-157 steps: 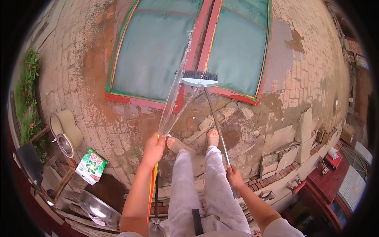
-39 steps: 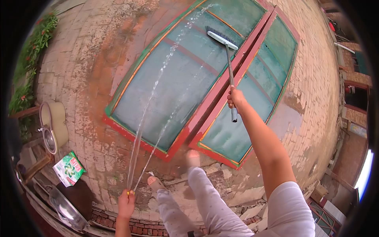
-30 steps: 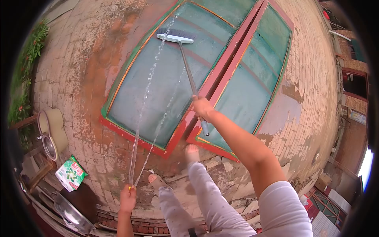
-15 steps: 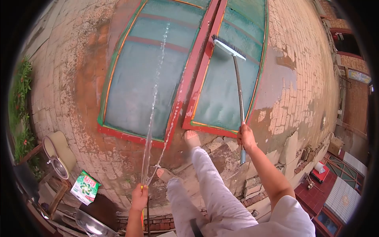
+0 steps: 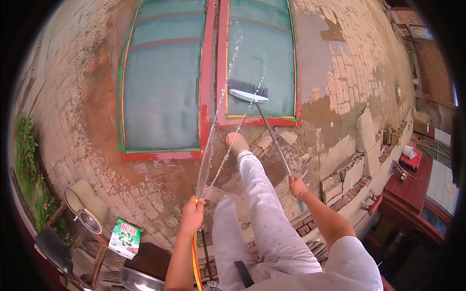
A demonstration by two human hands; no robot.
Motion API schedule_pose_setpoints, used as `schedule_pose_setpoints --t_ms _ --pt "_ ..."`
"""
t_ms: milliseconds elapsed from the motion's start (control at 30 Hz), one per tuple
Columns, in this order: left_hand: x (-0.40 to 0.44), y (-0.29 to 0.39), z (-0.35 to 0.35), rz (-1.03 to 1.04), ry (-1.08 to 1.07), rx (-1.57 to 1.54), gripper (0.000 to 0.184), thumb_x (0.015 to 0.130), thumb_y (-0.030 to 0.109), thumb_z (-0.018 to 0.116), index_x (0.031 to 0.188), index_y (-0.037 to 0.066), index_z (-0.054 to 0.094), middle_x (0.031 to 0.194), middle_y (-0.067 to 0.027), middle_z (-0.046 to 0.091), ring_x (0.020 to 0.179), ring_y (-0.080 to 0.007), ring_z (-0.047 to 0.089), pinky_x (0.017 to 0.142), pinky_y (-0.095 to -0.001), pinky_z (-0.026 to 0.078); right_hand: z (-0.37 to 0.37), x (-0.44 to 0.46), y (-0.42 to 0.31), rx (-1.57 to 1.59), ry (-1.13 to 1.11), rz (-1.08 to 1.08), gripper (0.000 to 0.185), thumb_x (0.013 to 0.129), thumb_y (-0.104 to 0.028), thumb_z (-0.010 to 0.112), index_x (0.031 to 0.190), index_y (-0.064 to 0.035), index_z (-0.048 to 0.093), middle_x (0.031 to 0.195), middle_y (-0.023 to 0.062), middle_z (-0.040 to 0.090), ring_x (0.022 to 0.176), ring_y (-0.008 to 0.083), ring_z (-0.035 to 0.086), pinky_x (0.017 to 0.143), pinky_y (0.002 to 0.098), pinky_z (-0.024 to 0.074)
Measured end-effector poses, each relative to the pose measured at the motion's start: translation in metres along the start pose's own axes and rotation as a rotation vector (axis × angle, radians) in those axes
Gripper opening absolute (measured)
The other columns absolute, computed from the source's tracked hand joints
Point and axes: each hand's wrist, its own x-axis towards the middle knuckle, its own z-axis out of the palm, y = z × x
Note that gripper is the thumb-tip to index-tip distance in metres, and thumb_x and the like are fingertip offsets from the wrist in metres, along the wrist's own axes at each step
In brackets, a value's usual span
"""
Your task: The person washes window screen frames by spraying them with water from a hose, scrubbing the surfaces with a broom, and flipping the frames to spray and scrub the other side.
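My left hand (image 5: 192, 217) is closed around the end of a yellow hose (image 5: 196, 259), and water sprays forward from it in split streams. My right hand (image 5: 297, 187) grips the long handle of a push broom (image 5: 247, 95) with a white head and dark bristles. The bristles lie on the lower part of the right glass panel (image 5: 264, 63), which has a red and green frame. One stream crosses the broom head. Beside it lies the left glass panel (image 5: 162, 97), wet and framed the same way. Both panels lie on brick paving.
A green and white detergent bag (image 5: 125, 238) stands at lower left, near a metal basin (image 5: 141, 280) and a beige sink-like object (image 5: 87, 203). Plants (image 5: 29, 165) line the left edge. Stacked stone slabs and bricks (image 5: 347, 179) lie to the right. Wet brick paving (image 5: 145, 179) surrounds the panels.
The broom has been drawn back toward me, down the right panel. The water jet has swung from the left panel to the right one. My view has turned and shifted.
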Motion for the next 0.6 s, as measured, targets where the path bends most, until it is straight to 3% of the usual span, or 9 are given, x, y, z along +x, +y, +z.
schedule_pose_setpoints --t_ms 67,167,267,400,600 --pt "0.002 0.0 0.014 0.029 0.012 0.014 0.025 0.091 0.023 0.047 0.086 -0.002 0.051 0.075 -0.0219 0.058 0.073 -0.0398 0.057 0.064 -0.0425 0.043 0.014 0.003 0.055 0.119 -0.027 -0.021 0.05 0.093 -0.049 0.037 0.088 -0.0037 0.056 0.062 0.0081 0.054 0.052 0.017 0.052 0.045 0.0333 0.0444" --pt "0.001 0.003 0.03 0.018 0.002 -0.01 0.025 0.09 0.022 0.048 0.084 -0.002 0.05 0.073 -0.0216 0.057 0.07 -0.0394 0.056 0.063 -0.0416 0.043 0.036 0.001 0.038 0.351 0.008 -0.06 0.041 0.095 -0.046 0.038 0.074 -0.0118 0.042 0.049 -0.0012 0.037 0.036 0.0105 0.034 0.033 0.0274 0.0253" --pt "0.009 -0.014 0.05 0.099 0.022 -0.06 0.022 0.094 0.018 0.046 0.078 0.003 0.048 0.056 0.0015 0.043 0.049 -0.0076 0.039 0.046 -0.0257 0.032 0.013 0.01 -0.051 0.538 0.026 -0.16 0.041 0.095 -0.047 0.035 0.074 -0.012 0.04 0.048 -0.0017 0.033 0.035 0.011 0.03 0.034 0.0282 0.0267" --pt "0.004 0.014 0.057 0.026 0.042 -0.172 0.02 0.095 0.019 0.044 0.082 0.004 0.048 0.057 0.0025 0.042 0.048 -0.0061 0.038 0.044 -0.0233 0.031 -0.031 0.016 -0.118 0.784 -0.082 -0.294 0.04 0.096 -0.046 0.031 0.076 -0.0123 0.039 0.049 -0.002 0.03 0.036 0.0111 0.027 0.034 0.0294 0.0278" --pt "-0.026 0.054 0.049 0.067 0.074 -0.31 0.015 0.096 0.019 0.044 0.088 0.006 0.047 0.058 0.0034 0.041 0.046 -0.0045 0.036 0.041 -0.0206 0.03 -0.034 -0.013 -0.071 0.617 -0.045 -0.245 0.043 0.096 -0.048 0.033 0.075 -0.0111 0.04 0.051 -0.0003 0.034 0.037 0.0119 0.031 0.035 0.0273 0.0283"
